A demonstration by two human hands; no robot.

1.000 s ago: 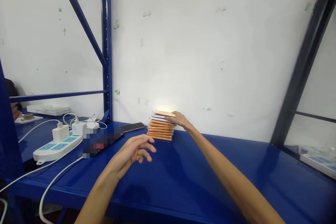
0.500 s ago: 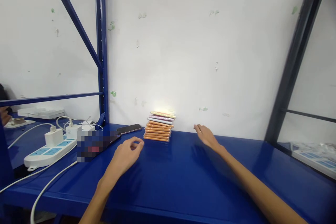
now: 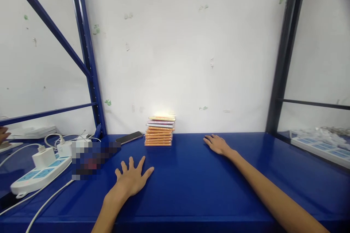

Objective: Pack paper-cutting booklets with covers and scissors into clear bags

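My left hand point(image 3: 133, 178) lies flat on the blue shelf point(image 3: 191, 185), fingers spread, holding nothing. My right hand point(image 3: 217, 143) also rests palm down on the shelf, fingers stretched out and empty, well to the right of a stack of thin orange cases point(image 3: 159, 131). The stack stands against the white wall, with a few pale and pink cases on top. Neither hand touches it.
A dark phone point(image 3: 129, 138) lies left of the stack. Farther left sit a white power strip point(image 3: 38, 176) with chargers and white cables. Blue upright posts point(image 3: 86, 54) and a dark post point(image 3: 281, 54) frame the bay. Another power strip point(image 3: 319, 147) lies in the right bay.
My right hand left the top of the stack and moved right, down onto the shelf. My left hand opened and settled flat. The view shifted right.
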